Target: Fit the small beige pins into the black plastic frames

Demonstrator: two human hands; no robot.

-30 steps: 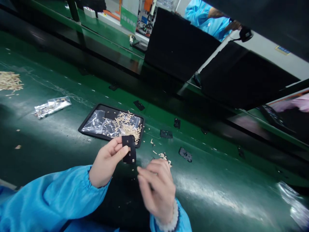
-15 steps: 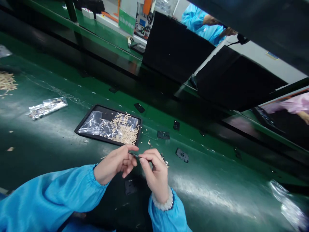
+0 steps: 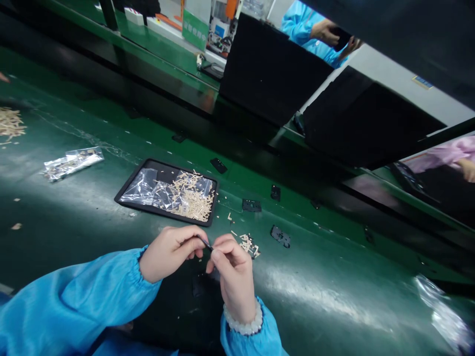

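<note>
A small, thin black part [image 3: 205,242] is held between my two hands above the green bench. My left hand [image 3: 172,251] pinches its left end between thumb and fingers. The fingertips of my right hand [image 3: 233,269] are closed on the other end. Fingers hide most of the part, so its exact kind does not show. Just behind my hands is a black tray [image 3: 129,205] with clear plastic bags and many small beige pieces. Close to my right fingers lies a little pile of beige pieces [image 3: 249,244]. A dark flat part [image 3: 199,286] lies below my hands.
Black moulded parts [image 3: 252,205] [image 3: 280,236] lie on the bench to the right. Other dark parts [image 3: 218,165] sit on the green strip behind. A filled plastic bag [image 3: 74,162] and a beige heap [image 3: 11,122] are left. Co-workers' hands [image 3: 328,33] show beyond dark panels [image 3: 270,69].
My left fingers, spread before, have closed on the thin black part. My right hand has shifted slightly left and down. Dark parts on the rear strip have moved a little right.
</note>
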